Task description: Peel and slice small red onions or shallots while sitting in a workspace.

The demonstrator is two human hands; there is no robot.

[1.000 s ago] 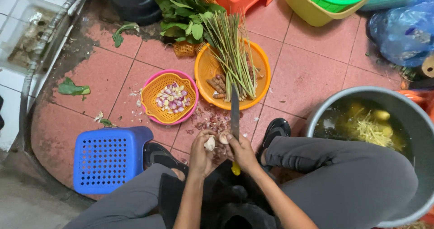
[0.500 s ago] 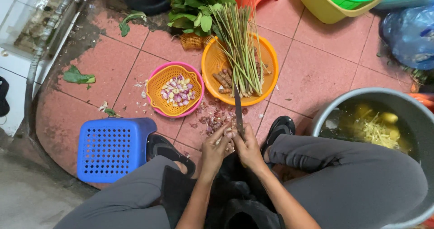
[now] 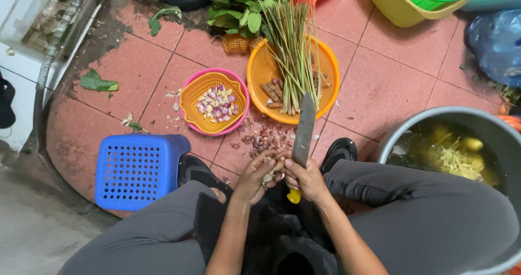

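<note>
While peeled — shallot (image 3: 268, 176) between left hand (image 3: 256, 173), knife (image 3: 302, 133).

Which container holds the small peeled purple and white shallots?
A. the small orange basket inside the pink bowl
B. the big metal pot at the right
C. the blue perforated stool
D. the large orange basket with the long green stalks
A: the shallots lie in the small orange basket, which sits inside the pink bowl, to the left of the knife held by the right hand.
</note>
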